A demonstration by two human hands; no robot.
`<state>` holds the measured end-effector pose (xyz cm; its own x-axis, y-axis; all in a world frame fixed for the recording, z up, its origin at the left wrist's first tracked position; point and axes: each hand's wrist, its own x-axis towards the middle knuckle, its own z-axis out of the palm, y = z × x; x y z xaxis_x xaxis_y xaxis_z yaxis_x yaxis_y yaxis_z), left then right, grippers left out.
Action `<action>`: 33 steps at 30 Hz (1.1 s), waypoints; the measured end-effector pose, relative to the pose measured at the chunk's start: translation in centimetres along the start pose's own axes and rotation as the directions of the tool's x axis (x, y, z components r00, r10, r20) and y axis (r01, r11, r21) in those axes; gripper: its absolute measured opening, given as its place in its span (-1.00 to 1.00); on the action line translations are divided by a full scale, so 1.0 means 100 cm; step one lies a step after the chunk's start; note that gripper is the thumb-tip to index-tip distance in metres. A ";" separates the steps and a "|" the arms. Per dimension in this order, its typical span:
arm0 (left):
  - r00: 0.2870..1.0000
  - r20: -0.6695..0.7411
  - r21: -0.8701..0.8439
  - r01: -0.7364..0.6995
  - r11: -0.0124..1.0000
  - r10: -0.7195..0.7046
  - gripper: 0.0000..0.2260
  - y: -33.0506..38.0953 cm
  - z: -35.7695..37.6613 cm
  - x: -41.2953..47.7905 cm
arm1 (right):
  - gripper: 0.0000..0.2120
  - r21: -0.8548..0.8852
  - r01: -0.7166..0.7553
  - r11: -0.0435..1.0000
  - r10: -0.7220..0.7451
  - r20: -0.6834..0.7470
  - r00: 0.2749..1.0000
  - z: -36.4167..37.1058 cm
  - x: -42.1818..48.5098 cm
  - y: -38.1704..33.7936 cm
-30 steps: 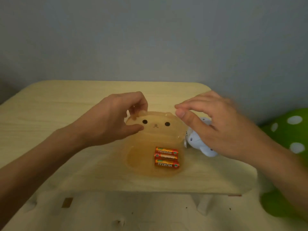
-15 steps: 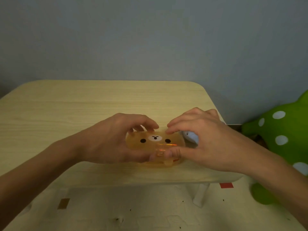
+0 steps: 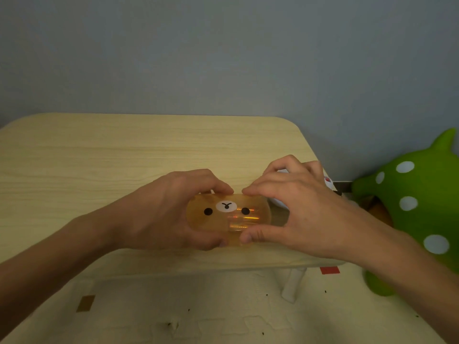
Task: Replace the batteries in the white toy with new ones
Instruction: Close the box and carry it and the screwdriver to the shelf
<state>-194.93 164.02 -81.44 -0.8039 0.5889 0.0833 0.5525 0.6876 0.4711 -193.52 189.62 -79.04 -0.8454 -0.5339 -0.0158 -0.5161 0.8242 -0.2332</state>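
Note:
A translucent amber box with a bear face (image 3: 224, 214) lies near the front edge of the low wooden table (image 3: 124, 155), its lid down. Orange batteries (image 3: 244, 217) show faintly through the lid on its right side. My left hand (image 3: 169, 214) grips the box's left end, thumb at the front and fingers over the back. My right hand (image 3: 295, 209) pinches the right end, thumb at the front edge and fingertips on the top back edge. The white toy (image 3: 279, 202) is mostly hidden behind my right hand; only small white parts show.
A green plush with white spots (image 3: 412, 207) stands on the floor right of the table. The table's right edge lies just past my right hand. A white table leg (image 3: 293, 284) and a pale foam floor mat (image 3: 198, 314) lie below the front edge.
One second ago the lid stood open with three batteries lying in the tray. The lid came down and both hands now clasp the closed box. The view also shifted left.

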 end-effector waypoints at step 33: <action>0.983 -0.166 -0.116 0.064 0.991 -0.083 -0.36 0.052 -0.128 0.048 | -0.88 0.539 -0.138 0.831 0.452 -0.511 0.731 -0.130 -0.015 0.057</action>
<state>-198.73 164.97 -67.39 -0.8721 0.4516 0.1885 0.4709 0.6697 0.5742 -196.95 197.54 -67.71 -0.9216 0.0794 0.3800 -0.2385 0.6565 -0.7156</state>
